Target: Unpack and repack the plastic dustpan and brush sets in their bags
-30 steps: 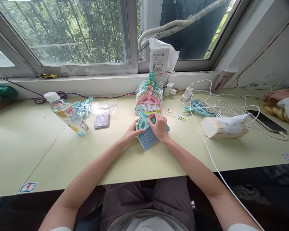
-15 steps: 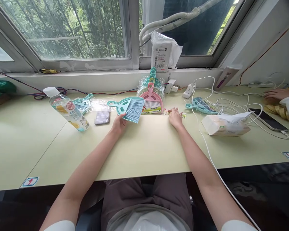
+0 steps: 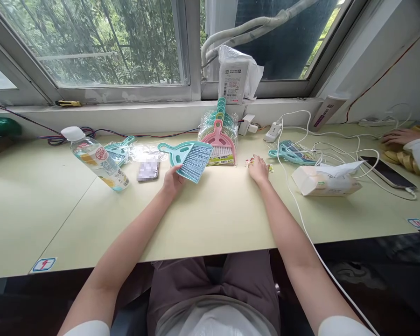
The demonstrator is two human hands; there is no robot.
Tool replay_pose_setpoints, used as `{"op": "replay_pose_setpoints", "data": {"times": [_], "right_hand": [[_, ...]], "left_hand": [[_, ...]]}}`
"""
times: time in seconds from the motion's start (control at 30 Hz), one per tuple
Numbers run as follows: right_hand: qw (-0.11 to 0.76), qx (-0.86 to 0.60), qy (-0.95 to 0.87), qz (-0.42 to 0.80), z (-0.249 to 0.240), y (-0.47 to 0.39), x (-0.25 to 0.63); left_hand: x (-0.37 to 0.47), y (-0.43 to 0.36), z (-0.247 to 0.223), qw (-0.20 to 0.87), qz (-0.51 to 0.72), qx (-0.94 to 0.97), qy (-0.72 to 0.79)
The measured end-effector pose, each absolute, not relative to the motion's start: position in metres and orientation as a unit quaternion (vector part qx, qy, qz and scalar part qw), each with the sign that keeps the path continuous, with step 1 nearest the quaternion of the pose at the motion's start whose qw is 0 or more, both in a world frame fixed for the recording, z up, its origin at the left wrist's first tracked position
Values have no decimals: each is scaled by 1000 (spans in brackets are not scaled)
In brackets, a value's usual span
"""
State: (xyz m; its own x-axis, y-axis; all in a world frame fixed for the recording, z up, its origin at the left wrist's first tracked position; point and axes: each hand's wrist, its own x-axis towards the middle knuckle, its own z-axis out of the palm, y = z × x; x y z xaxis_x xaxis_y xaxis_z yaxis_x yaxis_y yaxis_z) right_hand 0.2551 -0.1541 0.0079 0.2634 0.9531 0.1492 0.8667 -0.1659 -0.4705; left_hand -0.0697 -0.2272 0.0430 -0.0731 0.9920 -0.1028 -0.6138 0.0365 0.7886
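Observation:
My left hand [image 3: 173, 181] is closed round the lower edge of a teal hand brush and dustpan set [image 3: 192, 161], held tilted just above the table with its blue-grey bristles facing me. My right hand [image 3: 259, 170] is at the table top, fingers bent and together on small colourful printed labels [image 3: 249, 161], which show on both sides of the fingers. Between the hands and further back, a pink dustpan and brush set [image 3: 218, 142] with a yellow-green label leans in front of several teal sets in clear wrap.
At left stand a tilted drink bottle [image 3: 100, 161], a phone-like item [image 3: 148, 171] and a wrapped teal set [image 3: 121, 150]. At right are another wrapped set [image 3: 292, 153], a tissue pack [image 3: 325, 181], white cables, a phone [image 3: 388, 172] and another person's hand [image 3: 402, 136].
My right hand has shifted slightly right and its fingers have curled in over the labels. The teal set in my left hand has tipped a little and moved slightly right.

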Motion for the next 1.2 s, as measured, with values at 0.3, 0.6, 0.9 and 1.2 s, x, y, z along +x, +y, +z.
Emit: {"op": "replay_pose_setpoints", "data": {"times": [0.3, 0.6, 0.9, 1.2], "right_hand": [[473, -642, -604, 26, 43, -177, 224], [376, -322, -869, -6, 44, -243, 133], [208, -302, -925, -95, 50, -241, 146], [254, -235, -934, -91, 51, -248, 140]], "left_hand": [[-66, -231, 42, 631, 609, 298, 377], [-52, -248, 45, 689, 525, 362, 343], [-50, -247, 43, 687, 522, 383, 331], [-54, -242, 41, 673, 534, 359, 364]]}}
